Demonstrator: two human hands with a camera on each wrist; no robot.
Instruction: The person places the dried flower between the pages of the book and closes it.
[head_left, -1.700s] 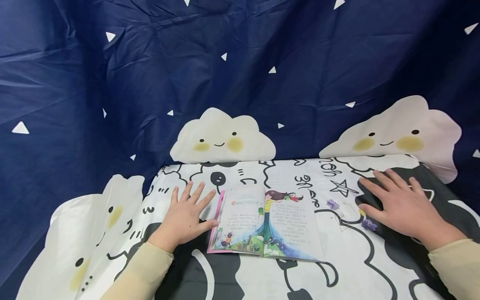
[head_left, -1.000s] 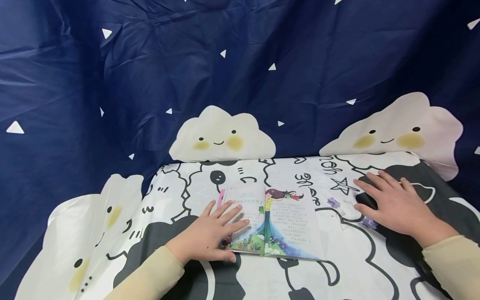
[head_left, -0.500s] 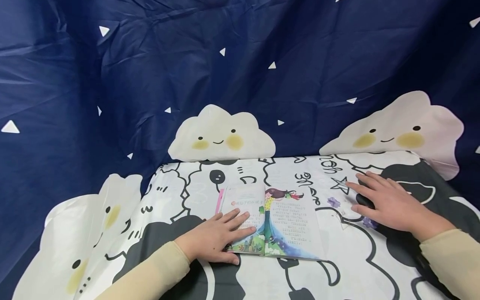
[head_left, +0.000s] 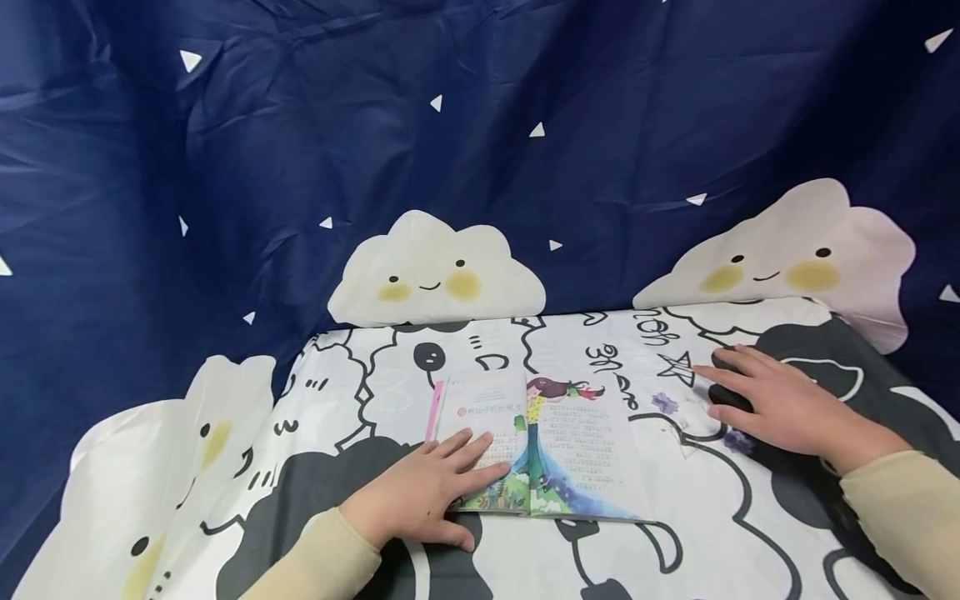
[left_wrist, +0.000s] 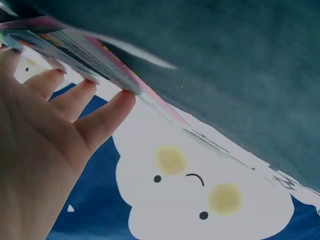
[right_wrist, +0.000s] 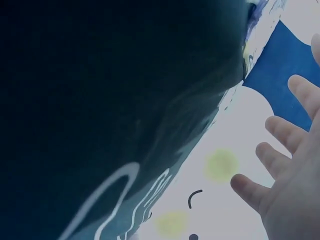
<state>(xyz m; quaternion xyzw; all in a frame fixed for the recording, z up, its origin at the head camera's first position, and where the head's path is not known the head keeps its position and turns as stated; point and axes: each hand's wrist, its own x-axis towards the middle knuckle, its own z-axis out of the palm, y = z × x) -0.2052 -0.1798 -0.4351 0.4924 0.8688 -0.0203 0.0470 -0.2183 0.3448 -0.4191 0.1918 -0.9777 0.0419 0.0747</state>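
Note:
An open picture book (head_left: 585, 442) lies on a black-and-white printed cloth, its left and right pages showing text and coloured drawings. My left hand (head_left: 422, 493) is spread over the lower left page, fingers fairly straight, covering part of the print. In the left wrist view its fingertips (left_wrist: 127, 97) are right at the book's pages (left_wrist: 95, 55), and a pink cover edge shows. My right hand (head_left: 795, 412), fingers extended and holding nothing, is over the cloth to the right of the book. Near its thumb and index finger are two small purple flowers (head_left: 664, 403), one partly beneath the hand.
The printed cloth (head_left: 705, 533) covers the surface around the book. Behind it hangs a dark blue curtain (head_left: 480, 150) with white triangles. Cloud shapes with faces stand along the back (head_left: 435, 275), at the right (head_left: 795, 250) and at the left (head_left: 150, 483).
From beside the book's left edge, my left hand has moved right onto the left page. My right hand has shifted slightly left. The book stays in place.

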